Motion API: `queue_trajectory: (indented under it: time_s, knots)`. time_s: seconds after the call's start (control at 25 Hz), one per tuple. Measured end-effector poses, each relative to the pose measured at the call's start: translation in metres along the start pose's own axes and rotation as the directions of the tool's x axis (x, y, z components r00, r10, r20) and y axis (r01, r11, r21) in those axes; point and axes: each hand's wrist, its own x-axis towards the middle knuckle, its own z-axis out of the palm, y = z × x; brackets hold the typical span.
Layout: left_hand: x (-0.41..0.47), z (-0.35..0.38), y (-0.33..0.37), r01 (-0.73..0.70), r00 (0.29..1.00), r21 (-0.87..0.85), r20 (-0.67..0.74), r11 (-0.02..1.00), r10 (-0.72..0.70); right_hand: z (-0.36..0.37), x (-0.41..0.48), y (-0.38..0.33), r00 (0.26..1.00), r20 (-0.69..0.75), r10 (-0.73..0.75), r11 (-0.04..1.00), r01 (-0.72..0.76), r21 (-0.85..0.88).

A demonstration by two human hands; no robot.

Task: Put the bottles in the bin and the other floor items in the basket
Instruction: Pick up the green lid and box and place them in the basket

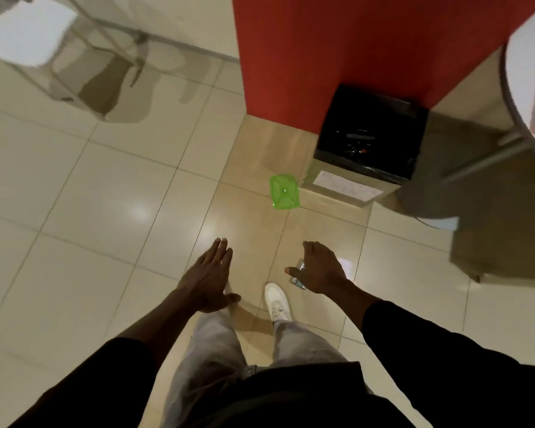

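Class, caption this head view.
Right hand carries clear plastic bottle toward black-lined bin; left hand empty.

A white paper label (346, 186) was stuck on the front face of the cardboard bin (334, 193), the one lined with a black bag. It carried faint handwriting in two lines, but the letters were too pale and blurred to read with any certainty. No other text, brand, number or sign could be read anywhere.
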Motion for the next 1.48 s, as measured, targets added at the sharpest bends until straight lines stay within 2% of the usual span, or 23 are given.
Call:
queue_trajectory:
  time_s: [0.12,0.28,0.44,0.68,0.76,0.96,1.12,1.32,1.4,1.48]
  knots:
    - [0.036,-0.023,-0.029,-0.141,0.989,0.064,0.053,0.988,0.137,0.006,0.005,-0.015,0.990,-0.035,0.137,0.988,-0.134,0.073]
    - [0.079,-0.061,-0.078,-0.346,0.936,0.196,0.145,0.917,0.322,0.011,0.007,-0.055,0.923,-0.112,0.368,0.910,-0.333,0.249]
    - [0.120,-0.096,-0.110,-0.467,0.880,0.329,0.263,0.821,0.395,0.023,-0.002,-0.092,0.814,-0.149,0.562,0.775,-0.455,0.439]
    - [0.163,-0.101,-0.095,-0.540,0.839,0.387,0.326,0.748,0.436,0.058,-0.010,-0.095,0.737,-0.111,0.667,0.671,-0.529,0.519]
    - [0.187,-0.084,-0.079,-0.563,0.820,0.385,0.374,0.732,0.434,0.077,-0.001,-0.073,0.719,-0.077,0.690,0.625,-0.540,0.564]
    - [0.243,-0.044,-0.055,-0.522,0.840,0.367,0.378,0.770,0.389,0.115,0.034,-0.013,0.735,-0.060,0.675,0.634,-0.537,0.556]
    - [0.308,-0.004,-0.045,-0.551,0.818,0.411,0.440,0.727,0.371,0.162,0.082,0.036,0.733,-0.014,0.680,0.615,-0.560,0.556]
    - [0.462,0.069,-0.035,-0.602,0.795,0.501,0.446,0.622,0.411,0.261,0.177,0.114,0.703,0.024,0.711,0.549,-0.575,0.607]
    - [0.528,0.097,-0.040,-0.577,0.815,0.526,0.412,0.625,0.406,0.307,0.216,0.143,0.704,0.030,0.709,0.556,-0.585,0.591]
    - [0.588,0.121,-0.049,-0.523,0.852,0.523,0.347,0.673,0.392,0.349,0.246,0.167,0.701,0.029,0.712,0.573,-0.604,0.553]
